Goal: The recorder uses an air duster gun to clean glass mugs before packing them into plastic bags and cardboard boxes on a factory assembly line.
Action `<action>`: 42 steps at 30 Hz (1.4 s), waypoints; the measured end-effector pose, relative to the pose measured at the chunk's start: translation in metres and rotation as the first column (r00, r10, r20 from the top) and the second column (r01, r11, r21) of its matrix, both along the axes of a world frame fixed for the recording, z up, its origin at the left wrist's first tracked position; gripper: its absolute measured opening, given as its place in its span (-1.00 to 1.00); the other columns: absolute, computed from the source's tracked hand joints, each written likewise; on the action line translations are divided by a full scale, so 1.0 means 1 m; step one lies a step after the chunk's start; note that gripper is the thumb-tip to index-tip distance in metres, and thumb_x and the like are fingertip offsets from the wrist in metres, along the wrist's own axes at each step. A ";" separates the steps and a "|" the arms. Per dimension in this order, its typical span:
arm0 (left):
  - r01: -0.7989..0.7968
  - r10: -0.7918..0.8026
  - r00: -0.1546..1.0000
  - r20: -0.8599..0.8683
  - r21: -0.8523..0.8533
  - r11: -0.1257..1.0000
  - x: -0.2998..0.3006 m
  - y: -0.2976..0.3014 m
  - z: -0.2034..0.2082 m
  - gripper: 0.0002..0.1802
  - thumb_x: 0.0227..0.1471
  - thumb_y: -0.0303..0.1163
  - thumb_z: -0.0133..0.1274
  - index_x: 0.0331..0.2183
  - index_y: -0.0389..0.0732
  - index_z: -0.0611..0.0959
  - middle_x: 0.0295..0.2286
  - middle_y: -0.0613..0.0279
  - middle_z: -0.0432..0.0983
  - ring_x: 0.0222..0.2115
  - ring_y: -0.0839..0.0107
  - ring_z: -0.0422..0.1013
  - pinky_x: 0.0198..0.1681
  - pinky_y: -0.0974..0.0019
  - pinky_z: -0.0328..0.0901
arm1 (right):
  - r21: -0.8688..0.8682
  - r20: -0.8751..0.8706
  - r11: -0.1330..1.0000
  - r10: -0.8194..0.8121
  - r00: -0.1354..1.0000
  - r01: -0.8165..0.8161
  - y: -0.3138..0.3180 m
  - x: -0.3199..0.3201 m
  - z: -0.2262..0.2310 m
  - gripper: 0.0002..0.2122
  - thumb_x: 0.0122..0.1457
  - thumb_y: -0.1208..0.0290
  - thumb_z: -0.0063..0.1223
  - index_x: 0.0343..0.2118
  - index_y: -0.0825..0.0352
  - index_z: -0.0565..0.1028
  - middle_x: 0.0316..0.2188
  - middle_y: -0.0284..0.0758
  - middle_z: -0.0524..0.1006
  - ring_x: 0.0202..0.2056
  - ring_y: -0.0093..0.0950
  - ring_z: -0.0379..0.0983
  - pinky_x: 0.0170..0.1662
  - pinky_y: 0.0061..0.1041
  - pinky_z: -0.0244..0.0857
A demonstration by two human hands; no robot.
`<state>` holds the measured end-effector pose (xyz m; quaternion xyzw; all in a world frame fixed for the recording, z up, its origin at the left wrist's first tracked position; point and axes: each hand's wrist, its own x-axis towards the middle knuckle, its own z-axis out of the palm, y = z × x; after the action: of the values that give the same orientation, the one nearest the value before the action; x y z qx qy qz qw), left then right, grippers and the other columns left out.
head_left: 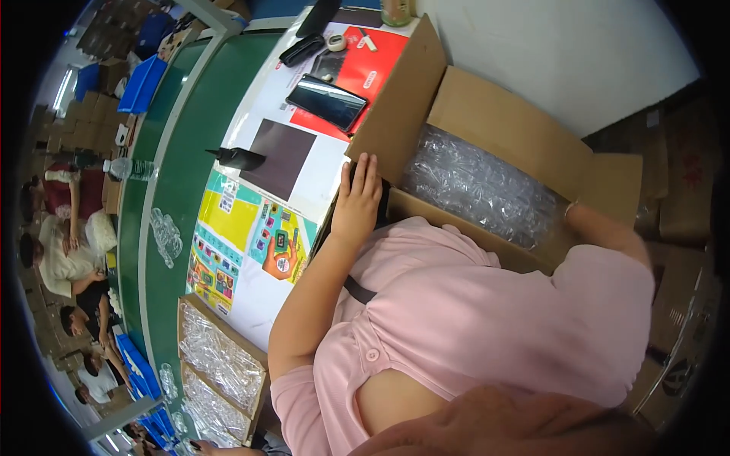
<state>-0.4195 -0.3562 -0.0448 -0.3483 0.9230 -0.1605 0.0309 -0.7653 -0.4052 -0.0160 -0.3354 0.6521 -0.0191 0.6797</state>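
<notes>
My left hand (357, 199) lies with fingers stretched out at the table's edge, against the raised flap of a cardboard box (479, 216). Nothing shows in its grasp. Many clear plastic pieces (479, 186) fill the box, which stands open in front of my body. At the box's right end my right forearm (608, 230) reaches down inside. The fingers of my right hand are hidden there, so what they touch cannot be made out.
On the table lie a phone (327, 102), a black bottle with a pointed tip (239, 158) and a dark sheet (277, 159). A shallow carton (220, 357) of clear plastic pieces sits lower left. Beyond runs a green conveyor (205, 114), with several people behind it.
</notes>
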 end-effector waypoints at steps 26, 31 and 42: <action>0.369 0.010 0.684 -0.729 0.358 0.858 -0.042 0.056 0.083 0.04 -0.46 -0.04 0.29 0.05 -0.18 0.16 -0.02 -0.02 0.17 0.04 0.11 0.10 0.12 -0.10 -0.23 | 0.414 0.681 0.897 -0.420 0.600 0.157 0.120 0.063 0.044 -0.49 0.14 0.02 -0.25 0.04 0.29 0.17 -0.09 -0.23 0.35 -0.13 -0.37 0.36 -0.08 -0.32 0.27; 0.305 0.236 0.389 -0.891 0.366 0.879 0.002 0.048 0.077 -0.03 -0.45 -0.36 0.30 0.03 -0.26 0.16 -0.13 0.01 0.33 -0.10 0.12 0.29 0.09 0.10 0.02 | -0.023 0.724 0.983 0.142 0.675 -0.182 0.064 0.084 -0.003 -0.61 0.18 0.13 -0.30 -0.22 0.39 0.41 -0.33 -0.10 0.48 -0.32 -0.34 0.46 -0.18 -0.39 0.32; 0.233 0.074 0.634 -0.769 0.281 0.931 0.018 0.057 0.106 -0.12 -0.53 -0.29 0.27 -0.02 -0.08 0.34 -0.19 -0.05 0.29 -0.18 0.03 0.25 0.01 -0.02 0.09 | 0.093 0.346 0.955 -0.297 0.890 0.282 -0.037 0.089 -0.288 -0.60 0.08 0.15 -0.21 -0.08 0.30 0.33 -0.13 -0.16 0.39 -0.16 -0.29 0.37 -0.11 -0.26 0.25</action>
<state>-0.4011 -0.2989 0.0613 -0.3297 0.8753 0.1710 -0.3095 -0.6763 -0.4424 -0.3039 -0.2117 0.5610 -0.1675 0.7826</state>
